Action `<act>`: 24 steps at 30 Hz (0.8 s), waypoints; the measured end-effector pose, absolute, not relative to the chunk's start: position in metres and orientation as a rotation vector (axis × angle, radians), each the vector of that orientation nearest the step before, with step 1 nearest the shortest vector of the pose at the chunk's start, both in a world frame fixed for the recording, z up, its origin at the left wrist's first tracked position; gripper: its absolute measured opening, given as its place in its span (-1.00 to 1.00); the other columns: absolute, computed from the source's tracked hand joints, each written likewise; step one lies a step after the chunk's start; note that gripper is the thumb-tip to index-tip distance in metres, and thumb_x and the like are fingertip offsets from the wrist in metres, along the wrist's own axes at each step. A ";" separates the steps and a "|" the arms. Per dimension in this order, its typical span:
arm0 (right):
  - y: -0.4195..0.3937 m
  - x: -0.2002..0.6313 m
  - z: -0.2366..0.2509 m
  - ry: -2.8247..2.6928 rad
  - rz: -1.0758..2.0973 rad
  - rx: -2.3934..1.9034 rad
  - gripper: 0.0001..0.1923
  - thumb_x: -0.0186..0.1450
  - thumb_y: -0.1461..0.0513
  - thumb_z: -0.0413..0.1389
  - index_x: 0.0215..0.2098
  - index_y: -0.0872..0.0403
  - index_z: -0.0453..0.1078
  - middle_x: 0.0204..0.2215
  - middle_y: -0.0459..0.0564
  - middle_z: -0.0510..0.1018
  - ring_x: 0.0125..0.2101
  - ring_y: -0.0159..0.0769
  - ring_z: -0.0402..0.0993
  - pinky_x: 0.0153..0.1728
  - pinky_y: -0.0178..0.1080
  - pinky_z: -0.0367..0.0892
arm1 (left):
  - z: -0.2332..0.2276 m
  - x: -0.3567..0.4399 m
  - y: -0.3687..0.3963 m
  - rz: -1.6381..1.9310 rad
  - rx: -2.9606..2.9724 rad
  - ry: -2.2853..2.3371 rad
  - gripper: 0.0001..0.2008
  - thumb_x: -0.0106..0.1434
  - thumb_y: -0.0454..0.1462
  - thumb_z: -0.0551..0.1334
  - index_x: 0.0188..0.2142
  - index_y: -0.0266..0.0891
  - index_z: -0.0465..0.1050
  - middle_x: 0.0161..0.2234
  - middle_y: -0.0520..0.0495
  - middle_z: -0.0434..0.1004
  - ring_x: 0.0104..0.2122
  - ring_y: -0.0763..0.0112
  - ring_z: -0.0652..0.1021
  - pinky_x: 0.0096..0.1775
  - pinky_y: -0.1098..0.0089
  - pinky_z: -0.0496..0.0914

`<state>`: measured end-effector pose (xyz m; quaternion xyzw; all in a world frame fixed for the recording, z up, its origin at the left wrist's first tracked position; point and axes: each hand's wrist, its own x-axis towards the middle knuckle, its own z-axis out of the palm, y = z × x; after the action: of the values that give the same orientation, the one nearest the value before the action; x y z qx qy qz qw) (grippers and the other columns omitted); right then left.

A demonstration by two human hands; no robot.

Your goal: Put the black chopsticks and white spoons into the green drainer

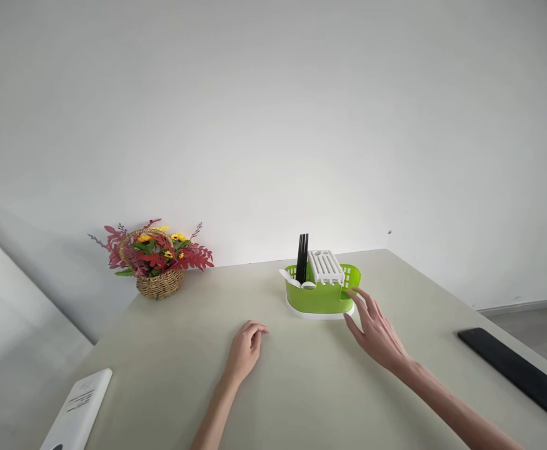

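Observation:
A green utensil caddy (320, 299) with a white base stands toward the back of the table. Black chopsticks (302, 259) rise upright from its left part, beside white spoons (291, 279) that lean over the front rim. A white slotted rack (326, 267) lies across its top. My right hand (374, 328) reaches to the caddy's front right side, fingers apart and holding nothing; whether a fingertip touches it I cannot tell. My left hand (246, 350) rests on the table at front left of the caddy, its fingers curled in together with nothing visible in them.
A wicker basket (159, 285) of artificial flowers stands at the back left. A white flat device (79, 409) lies at the front left, a long black object (517, 372) near the right edge. The table (301, 387) backs onto a white wall (273, 125).

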<state>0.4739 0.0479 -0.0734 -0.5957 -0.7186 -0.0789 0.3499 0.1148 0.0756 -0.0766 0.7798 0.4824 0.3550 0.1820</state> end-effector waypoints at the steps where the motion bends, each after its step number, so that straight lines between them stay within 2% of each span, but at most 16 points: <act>1: 0.056 0.467 -0.076 -1.876 -0.224 -1.546 -0.43 0.51 -0.01 -0.19 0.39 0.03 0.02 0.33 0.24 0.23 0.29 0.02 0.24 -0.06 -0.03 0.54 | -0.077 0.114 0.070 1.021 2.177 1.370 -0.67 0.44 -0.29 0.01 -0.21 -0.10 0.57 -0.18 -0.08 0.59 -0.35 0.37 0.56 -0.31 0.39 0.43; 4: 0.073 0.455 -0.089 -1.886 -0.230 -1.634 -0.46 0.52 -0.02 -0.27 0.34 0.04 0.09 0.28 0.23 0.31 0.34 0.01 0.17 0.07 0.05 0.48 | -0.078 0.111 0.060 1.047 2.138 1.374 -0.69 0.43 -0.30 0.02 -0.20 -0.10 0.56 -0.19 -0.10 0.60 -0.24 0.31 0.59 -0.22 0.36 0.46; 6: 0.080 0.453 -0.096 -1.859 -0.191 -1.740 -0.47 0.52 -0.05 -0.30 0.28 0.03 0.15 0.25 0.21 0.34 0.35 -0.02 0.14 0.08 0.06 0.47 | -0.079 0.111 0.057 1.052 2.125 1.372 -0.69 0.43 -0.29 0.02 -0.23 -0.11 0.55 -0.21 -0.10 0.60 -0.21 0.30 0.59 -0.18 0.33 0.47; 12: 0.093 0.472 -0.095 -1.857 -0.069 -1.875 -0.43 0.50 -0.13 -0.34 0.20 0.01 0.18 0.30 0.19 0.27 0.39 -0.07 0.02 0.08 0.09 0.47 | -0.083 0.110 0.056 1.083 2.108 1.349 -0.70 0.42 -0.31 0.02 -0.27 -0.12 0.54 -0.22 -0.09 0.61 -0.20 0.30 0.59 -0.12 0.31 0.47; 18: 0.102 0.515 -0.095 -1.879 -0.011 -1.906 -0.42 0.47 -0.12 -0.32 0.16 0.03 0.23 0.28 0.25 0.29 0.40 0.01 0.00 -0.01 0.12 0.53 | -0.088 0.110 0.057 1.088 2.129 1.342 -0.69 0.41 -0.34 0.02 -0.27 -0.11 0.54 -0.23 -0.08 0.61 -0.17 0.28 0.58 -0.11 0.29 0.47; 21: 0.108 0.538 -0.099 -1.867 0.003 -1.920 -0.42 0.46 -0.11 -0.31 0.16 0.03 0.27 0.29 0.26 0.28 0.42 0.05 -0.07 0.00 0.18 0.50 | -0.088 0.111 0.056 1.083 2.139 1.348 -0.69 0.42 -0.33 0.01 -0.28 -0.12 0.53 -0.23 -0.08 0.61 -0.16 0.27 0.58 -0.11 0.27 0.46; 24: 0.117 0.559 -0.104 -1.850 -0.005 -1.920 -0.38 0.43 -0.12 -0.27 0.15 0.06 0.32 0.28 0.30 0.31 0.41 0.10 -0.05 0.04 0.22 0.44 | -0.086 0.113 0.055 1.074 2.136 1.364 -0.69 0.41 -0.34 0.02 -0.30 -0.12 0.53 -0.24 -0.07 0.61 -0.17 0.28 0.57 -0.11 0.27 0.46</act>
<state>0.5595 0.1168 -0.1040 -0.6999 -0.6744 -0.0020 0.2354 0.1125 0.0545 -0.0858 0.7613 0.4862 0.3828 0.1935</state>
